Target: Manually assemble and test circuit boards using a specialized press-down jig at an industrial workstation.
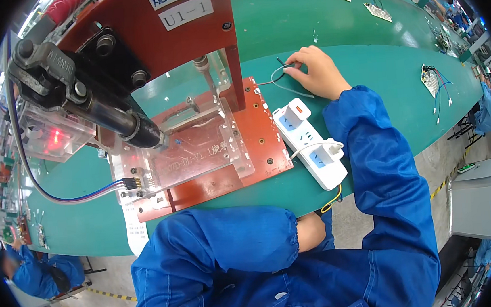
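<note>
My right hand [315, 74] reaches out over the green table [366, 69] and pinches a thin looped wire [279, 80] with a small black end, just beyond the red-brown fixture plate [268, 146]. My left hand [311, 232] rests below the table's near edge against my blue sleeve. Only its wrist and back show, and its fingers are hidden. A clear acrylic jig [199, 148] sits on the fixture plate, under a black cylinder [101, 110] on a red frame.
A white power strip [305, 140] with a plug in it lies right of the fixture, and a yellow wire [333, 199] hangs off the edge. Small circuit boards [431, 76] with coloured leads lie farther along the table. People in blue work at the far right [490, 108] and lower left [35, 271].
</note>
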A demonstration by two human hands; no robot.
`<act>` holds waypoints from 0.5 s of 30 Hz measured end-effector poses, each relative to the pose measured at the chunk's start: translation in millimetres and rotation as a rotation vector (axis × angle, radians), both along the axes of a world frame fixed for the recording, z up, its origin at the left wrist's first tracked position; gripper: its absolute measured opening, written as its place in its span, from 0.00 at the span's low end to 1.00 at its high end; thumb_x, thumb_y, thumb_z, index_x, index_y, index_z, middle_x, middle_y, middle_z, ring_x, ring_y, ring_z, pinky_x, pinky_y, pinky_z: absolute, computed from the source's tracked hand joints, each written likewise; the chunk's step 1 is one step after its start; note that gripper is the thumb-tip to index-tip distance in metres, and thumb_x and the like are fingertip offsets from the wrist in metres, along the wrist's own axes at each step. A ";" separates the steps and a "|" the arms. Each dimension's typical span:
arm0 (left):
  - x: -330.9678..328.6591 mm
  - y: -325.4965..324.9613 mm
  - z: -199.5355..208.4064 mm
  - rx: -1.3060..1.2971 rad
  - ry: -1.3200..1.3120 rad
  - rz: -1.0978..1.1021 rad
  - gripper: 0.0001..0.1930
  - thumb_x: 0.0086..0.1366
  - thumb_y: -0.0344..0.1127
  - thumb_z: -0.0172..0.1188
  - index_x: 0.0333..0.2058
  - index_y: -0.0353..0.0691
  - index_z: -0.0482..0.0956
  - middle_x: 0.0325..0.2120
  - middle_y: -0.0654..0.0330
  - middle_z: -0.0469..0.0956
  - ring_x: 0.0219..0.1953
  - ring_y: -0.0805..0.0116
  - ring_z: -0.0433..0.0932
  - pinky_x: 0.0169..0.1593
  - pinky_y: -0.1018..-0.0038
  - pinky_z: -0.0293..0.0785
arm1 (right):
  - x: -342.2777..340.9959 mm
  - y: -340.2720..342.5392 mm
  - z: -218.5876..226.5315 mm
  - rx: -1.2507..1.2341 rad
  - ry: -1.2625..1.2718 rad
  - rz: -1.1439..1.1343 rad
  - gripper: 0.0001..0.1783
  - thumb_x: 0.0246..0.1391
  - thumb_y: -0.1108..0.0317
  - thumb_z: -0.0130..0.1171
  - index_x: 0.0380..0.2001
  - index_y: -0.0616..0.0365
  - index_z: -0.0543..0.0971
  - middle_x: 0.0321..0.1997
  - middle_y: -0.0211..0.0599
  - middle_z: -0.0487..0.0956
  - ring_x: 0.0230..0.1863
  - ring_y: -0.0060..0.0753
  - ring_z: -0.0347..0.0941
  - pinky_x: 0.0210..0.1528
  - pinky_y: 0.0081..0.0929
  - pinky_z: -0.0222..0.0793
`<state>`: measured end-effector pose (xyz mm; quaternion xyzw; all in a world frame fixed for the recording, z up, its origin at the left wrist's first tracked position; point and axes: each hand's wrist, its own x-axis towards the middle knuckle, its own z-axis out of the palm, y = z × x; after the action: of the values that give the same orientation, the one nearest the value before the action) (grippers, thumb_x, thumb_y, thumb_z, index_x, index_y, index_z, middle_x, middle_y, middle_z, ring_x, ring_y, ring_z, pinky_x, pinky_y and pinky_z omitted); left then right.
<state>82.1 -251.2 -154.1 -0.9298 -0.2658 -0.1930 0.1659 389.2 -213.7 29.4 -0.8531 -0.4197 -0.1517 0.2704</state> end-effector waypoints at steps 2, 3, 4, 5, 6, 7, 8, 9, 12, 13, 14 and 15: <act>-2.7 10.9 4.7 -0.012 0.023 -0.019 0.27 0.56 0.57 0.63 0.41 0.36 0.85 0.41 0.50 0.84 0.39 0.52 0.82 0.40 0.61 0.77 | -3.5 0.7 7.9 -0.047 -0.051 0.020 0.11 0.52 0.61 0.70 0.35 0.54 0.84 0.33 0.32 0.78 0.41 0.37 0.72 0.44 0.34 0.69; -4.1 17.0 7.3 -0.017 0.035 -0.026 0.27 0.56 0.57 0.63 0.41 0.36 0.85 0.41 0.50 0.84 0.39 0.52 0.82 0.40 0.61 0.77 | -4.9 2.5 10.0 -0.094 -0.102 0.042 0.14 0.50 0.57 0.73 0.34 0.53 0.84 0.34 0.31 0.77 0.43 0.39 0.71 0.47 0.36 0.68; -4.7 19.7 9.2 -0.028 0.046 -0.048 0.27 0.56 0.57 0.63 0.41 0.36 0.85 0.41 0.50 0.84 0.39 0.52 0.82 0.40 0.61 0.77 | -4.0 -1.8 9.1 -0.099 -0.101 0.031 0.14 0.50 0.57 0.73 0.34 0.53 0.84 0.34 0.31 0.77 0.43 0.39 0.71 0.47 0.36 0.68; -5.4 22.7 11.0 -0.038 0.057 -0.069 0.27 0.56 0.57 0.63 0.41 0.36 0.85 0.41 0.50 0.84 0.39 0.52 0.82 0.40 0.61 0.77 | -2.7 -5.6 8.0 -0.105 -0.140 0.037 0.17 0.46 0.54 0.75 0.33 0.53 0.84 0.34 0.30 0.77 0.42 0.37 0.71 0.46 0.35 0.67; -6.1 25.7 12.8 -0.049 0.069 -0.089 0.27 0.56 0.57 0.63 0.41 0.36 0.85 0.41 0.50 0.84 0.39 0.52 0.82 0.40 0.61 0.77 | -1.9 -9.1 7.1 -0.111 -0.179 0.044 0.20 0.42 0.51 0.77 0.33 0.53 0.84 0.35 0.29 0.77 0.42 0.36 0.71 0.46 0.35 0.66; -6.3 26.2 17.1 -0.053 0.078 -0.098 0.27 0.56 0.57 0.63 0.41 0.36 0.84 0.41 0.50 0.84 0.39 0.52 0.82 0.40 0.61 0.77 | -3.0 -7.0 8.5 -0.108 -0.181 0.045 0.20 0.42 0.51 0.77 0.33 0.53 0.84 0.35 0.29 0.77 0.42 0.36 0.71 0.46 0.35 0.66; -7.5 31.5 20.0 -0.064 0.179 -0.239 0.25 0.56 0.55 0.63 0.40 0.37 0.85 0.40 0.51 0.84 0.39 0.52 0.82 0.39 0.61 0.77 | -4.3 -4.8 10.2 -0.109 -0.209 0.037 0.22 0.39 0.49 0.78 0.31 0.52 0.83 0.34 0.28 0.76 0.42 0.35 0.70 0.45 0.35 0.65; -8.6 36.1 23.0 -0.074 0.281 -0.380 0.23 0.56 0.53 0.63 0.39 0.37 0.85 0.40 0.52 0.85 0.38 0.53 0.83 0.39 0.61 0.77 | -5.3 -3.3 11.3 -0.111 -0.236 0.029 0.24 0.35 0.47 0.79 0.29 0.52 0.82 0.33 0.27 0.75 0.41 0.35 0.69 0.44 0.35 0.63; -12.6 51.4 29.7 -0.103 0.589 -0.803 0.18 0.57 0.48 0.64 0.36 0.39 0.87 0.37 0.55 0.86 0.37 0.54 0.84 0.37 0.60 0.77 | -6.5 0.4 11.2 -0.124 -0.241 0.022 0.27 0.32 0.45 0.80 0.26 0.50 0.78 0.31 0.26 0.73 0.39 0.34 0.68 0.42 0.34 0.60; -13.6 55.7 32.8 -0.113 0.691 -0.944 0.16 0.57 0.46 0.64 0.35 0.40 0.87 0.36 0.56 0.86 0.37 0.54 0.84 0.37 0.60 0.77 | -6.5 0.7 11.6 -0.123 -0.243 0.020 0.27 0.32 0.45 0.80 0.26 0.50 0.78 0.31 0.26 0.73 0.39 0.34 0.68 0.42 0.34 0.60; -14.2 60.6 36.0 -0.122 0.793 -1.088 0.14 0.58 0.44 0.64 0.34 0.40 0.88 0.35 0.57 0.86 0.37 0.54 0.84 0.36 0.59 0.77 | -6.2 -0.1 11.4 -0.100 -0.215 0.030 0.28 0.32 0.44 0.80 0.24 0.50 0.76 0.30 0.26 0.72 0.38 0.35 0.68 0.41 0.34 0.59; -15.4 65.1 39.5 -0.128 0.894 -1.233 0.12 0.58 0.42 0.65 0.33 0.41 0.88 0.35 0.57 0.87 0.36 0.55 0.85 0.36 0.59 0.78 | -5.8 -1.8 11.5 -0.077 -0.187 0.037 0.30 0.32 0.43 0.80 0.23 0.49 0.73 0.29 0.26 0.71 0.37 0.35 0.67 0.40 0.33 0.58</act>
<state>66.7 -186.1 -114.7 -0.9073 0.3832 0.1600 0.0655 383.4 -215.5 40.9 -0.8370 -0.4644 -0.2093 0.1999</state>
